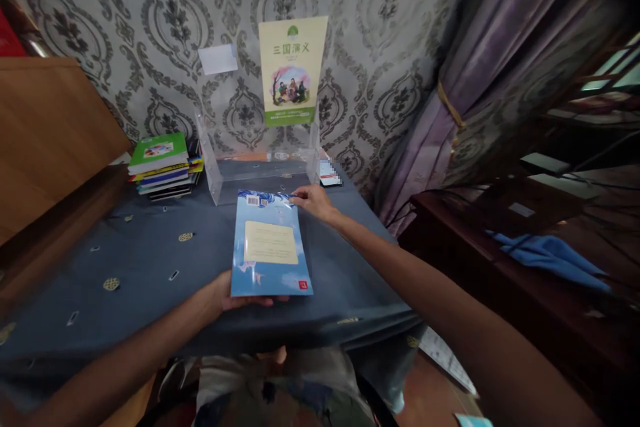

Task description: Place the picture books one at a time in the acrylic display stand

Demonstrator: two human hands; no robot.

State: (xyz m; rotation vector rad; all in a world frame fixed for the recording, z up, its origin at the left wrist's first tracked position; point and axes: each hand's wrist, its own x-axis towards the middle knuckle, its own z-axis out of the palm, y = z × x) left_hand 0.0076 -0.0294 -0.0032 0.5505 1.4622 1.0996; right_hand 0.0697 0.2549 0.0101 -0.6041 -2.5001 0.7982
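Observation:
A light blue book [273, 279], its barcode at the far end and a pale text panel in the middle, is held in both hands over the table. My left hand [235, 295] supports its near left corner from below, most of the fingers hidden under it. At the far right corner, my right hand [315, 203] pinches the edge between thumb and fingers. Just beyond the book stands a clear acrylic stand [213, 160]. Above it, upright against the wall, is a cream and green book [293, 73] with an illustrated cover.
A stack of books [163, 163] with a green one on top sits at the table's left rear. A phone [330, 172] lies behind the stand's right side. The dark blue tablecloth [145, 253] covers the table. A purple curtain [425, 120] hangs at right, near a dark cabinet [450, 240].

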